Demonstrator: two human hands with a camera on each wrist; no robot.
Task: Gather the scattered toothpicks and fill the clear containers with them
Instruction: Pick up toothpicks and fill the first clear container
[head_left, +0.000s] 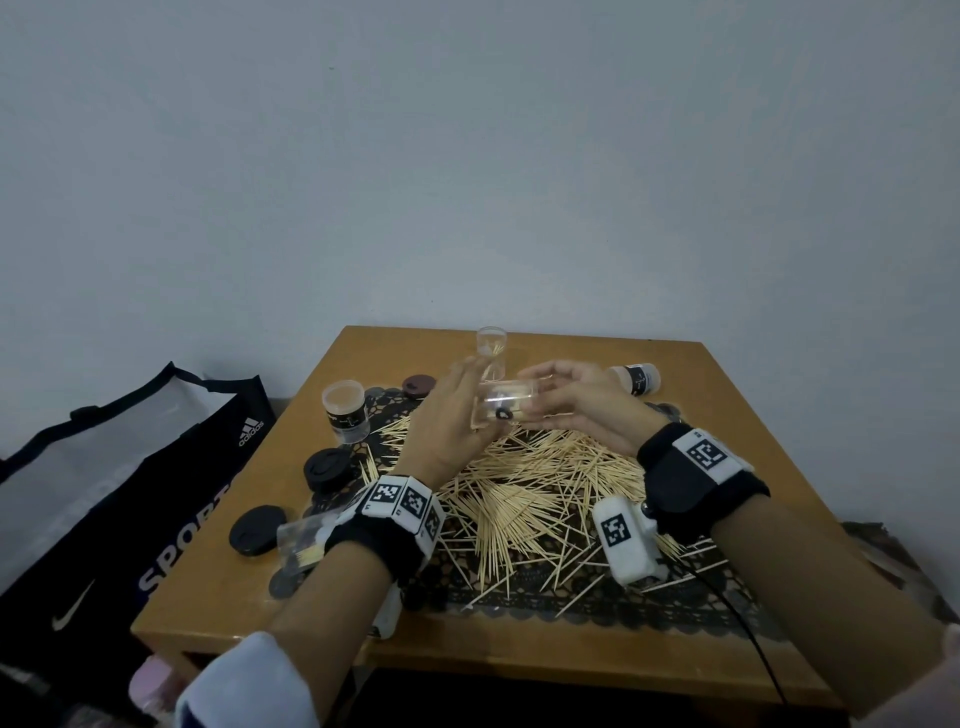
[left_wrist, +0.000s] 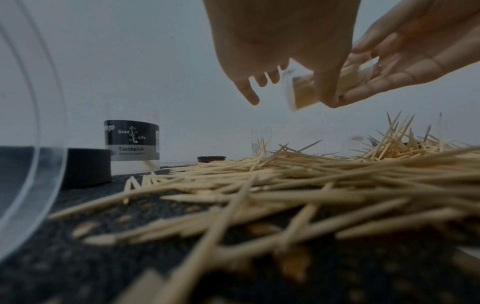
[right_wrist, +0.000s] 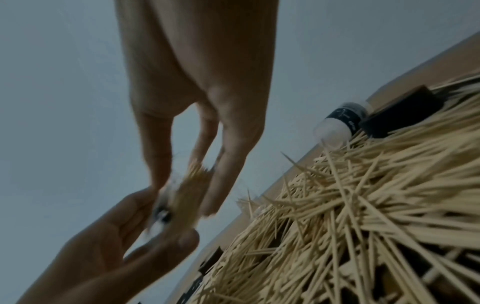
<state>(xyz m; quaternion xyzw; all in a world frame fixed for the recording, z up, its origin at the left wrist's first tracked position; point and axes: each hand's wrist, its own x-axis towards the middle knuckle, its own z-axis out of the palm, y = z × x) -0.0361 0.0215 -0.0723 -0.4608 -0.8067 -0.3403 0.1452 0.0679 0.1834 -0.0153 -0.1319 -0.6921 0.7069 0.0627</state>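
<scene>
A clear container (head_left: 511, 404) partly filled with toothpicks lies on its side in the air, held between both hands above the pile. My left hand (head_left: 460, 410) cups its left end, thumb and fingers bracketing it (right_wrist: 166, 218). My right hand (head_left: 556, 397) grips the other end, fingers round the body (right_wrist: 197, 176). In the left wrist view the container (left_wrist: 302, 92) sits behind my left thumb. Loose toothpicks (head_left: 530, 483) cover the black lace mat (head_left: 519, 590) below. A second clear container (head_left: 491, 353) stands upright behind, holding a few toothpicks.
A labelled container (head_left: 345, 410) stands at the left and another (head_left: 638, 380) lies at the right. Black lids (head_left: 327, 468) (head_left: 258, 530) and a brown lid (head_left: 415, 387) lie left of the pile. One more container (head_left: 298, 543) lies by my left wrist. A black bag (head_left: 130, 499) stands beside the wooden table (head_left: 701, 374).
</scene>
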